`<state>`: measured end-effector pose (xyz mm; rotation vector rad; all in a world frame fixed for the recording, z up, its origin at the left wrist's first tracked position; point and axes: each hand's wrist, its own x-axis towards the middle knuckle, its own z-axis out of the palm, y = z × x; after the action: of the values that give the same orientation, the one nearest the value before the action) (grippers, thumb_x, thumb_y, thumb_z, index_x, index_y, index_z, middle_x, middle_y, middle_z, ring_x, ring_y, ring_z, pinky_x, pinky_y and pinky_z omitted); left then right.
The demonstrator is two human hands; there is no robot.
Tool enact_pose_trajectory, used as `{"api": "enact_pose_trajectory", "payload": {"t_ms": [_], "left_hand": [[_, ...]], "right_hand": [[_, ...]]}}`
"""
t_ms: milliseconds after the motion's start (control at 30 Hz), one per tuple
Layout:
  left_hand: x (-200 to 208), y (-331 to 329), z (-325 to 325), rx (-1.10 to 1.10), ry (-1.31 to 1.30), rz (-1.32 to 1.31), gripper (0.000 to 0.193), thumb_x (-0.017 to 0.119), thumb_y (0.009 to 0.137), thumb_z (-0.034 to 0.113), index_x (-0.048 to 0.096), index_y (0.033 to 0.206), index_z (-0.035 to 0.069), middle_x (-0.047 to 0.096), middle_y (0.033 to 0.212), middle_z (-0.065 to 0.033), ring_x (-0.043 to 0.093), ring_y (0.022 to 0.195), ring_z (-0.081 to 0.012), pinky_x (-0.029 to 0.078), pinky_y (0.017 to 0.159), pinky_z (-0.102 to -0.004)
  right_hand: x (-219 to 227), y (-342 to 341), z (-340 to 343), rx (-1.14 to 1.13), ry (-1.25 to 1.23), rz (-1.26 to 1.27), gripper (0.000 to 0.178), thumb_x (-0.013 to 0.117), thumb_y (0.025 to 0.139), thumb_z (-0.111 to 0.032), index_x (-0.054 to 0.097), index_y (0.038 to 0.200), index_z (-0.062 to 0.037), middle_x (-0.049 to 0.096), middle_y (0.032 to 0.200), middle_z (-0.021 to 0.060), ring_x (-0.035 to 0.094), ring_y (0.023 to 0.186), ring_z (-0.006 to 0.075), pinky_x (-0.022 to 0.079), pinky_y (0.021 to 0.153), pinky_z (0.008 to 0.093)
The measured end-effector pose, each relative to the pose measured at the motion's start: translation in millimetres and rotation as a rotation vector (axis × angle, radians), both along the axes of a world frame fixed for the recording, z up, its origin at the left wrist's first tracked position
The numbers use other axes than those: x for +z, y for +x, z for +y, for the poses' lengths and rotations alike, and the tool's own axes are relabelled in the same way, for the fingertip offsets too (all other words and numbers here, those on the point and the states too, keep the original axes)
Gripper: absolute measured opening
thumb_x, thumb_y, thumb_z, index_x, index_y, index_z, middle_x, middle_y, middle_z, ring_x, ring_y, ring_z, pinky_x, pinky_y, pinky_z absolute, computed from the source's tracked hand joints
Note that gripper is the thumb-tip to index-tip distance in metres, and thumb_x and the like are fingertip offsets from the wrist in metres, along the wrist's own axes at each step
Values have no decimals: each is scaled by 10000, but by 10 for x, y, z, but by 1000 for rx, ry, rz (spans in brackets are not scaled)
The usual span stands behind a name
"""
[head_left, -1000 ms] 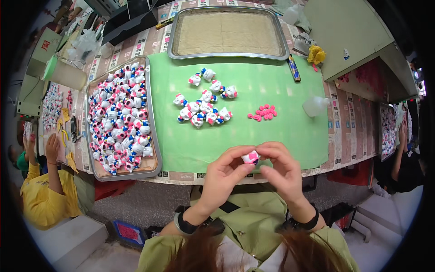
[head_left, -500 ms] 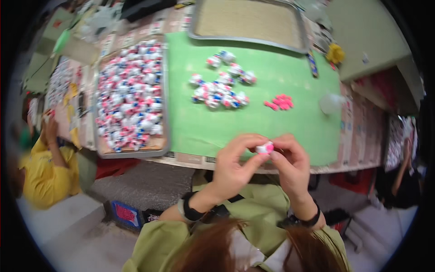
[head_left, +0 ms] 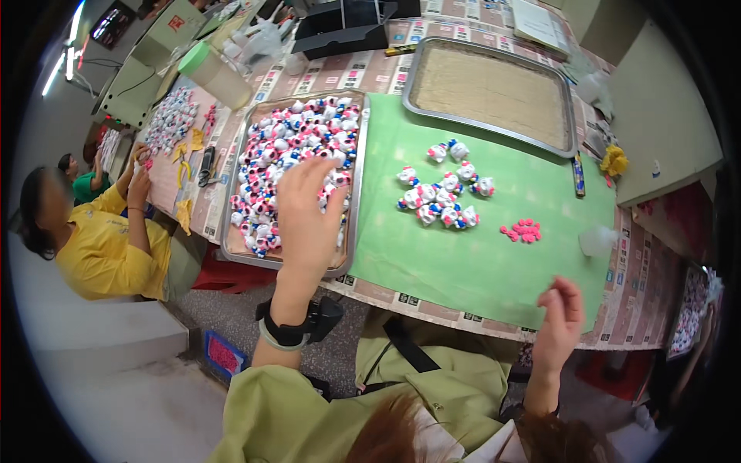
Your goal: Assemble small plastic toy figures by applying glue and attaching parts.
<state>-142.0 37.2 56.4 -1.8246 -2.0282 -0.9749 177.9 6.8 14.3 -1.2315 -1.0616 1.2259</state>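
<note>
Over the metal tray of small white figurines with pink and blue parts, my left hand reaches with thumb and fingers apart. No figurine shows in its grasp, though its palm side is partly hidden. My right hand hovers at the near right edge of the green mat, fingers loosely bent, nothing visible in them. A loose cluster of the same figurines stands mid-mat. To its right lies a small heap of pink pieces, the nearest things to my right hand.
A second tray with a flat beige surface lies at the back. Around the mat are a translucent cup, a blue-yellow tube and a yellow crumpled thing. A black box stands behind. A person in yellow works at left.
My hands have parted. The left has swung leftward from the mat's front edge to over the figurine tray; the right has moved rightward. The figurine they held between them is no longer distinguishable. The view has shifted.
</note>
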Motion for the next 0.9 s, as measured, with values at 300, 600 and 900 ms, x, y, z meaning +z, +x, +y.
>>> {"api": "enact_pose_trajectory", "payload": {"t_ms": [300,600,900], "left_hand": [[-390,568,227,-232,-417,-189,230,584,706,21,539,931,35,550,898,-127,536,829,-293,432,692,-354],[-186,800,-95,-367,-357,-1102,214,577,750,7,521,956,15,552,887,-63,547,767,-142,428,684,-242],[-290,1317,-276,-562,-586,-1834,393,501,793,-28,400,1173,-16,475,1126,-119,509,894,-138,425,756,-258]], "right_hand": [[-195,522,696,-377,313,-377,421,575,756,-58,404,1137,-4,455,1015,86,432,943,139,371,797,268],[-136,737,837,-106,9,-266,416,608,745,-91,430,1110,-2,502,950,82,518,820,138,429,716,249],[356,7,149,124,-191,173,445,601,726,-36,403,1122,12,515,929,77,537,814,154,467,665,276]]}}
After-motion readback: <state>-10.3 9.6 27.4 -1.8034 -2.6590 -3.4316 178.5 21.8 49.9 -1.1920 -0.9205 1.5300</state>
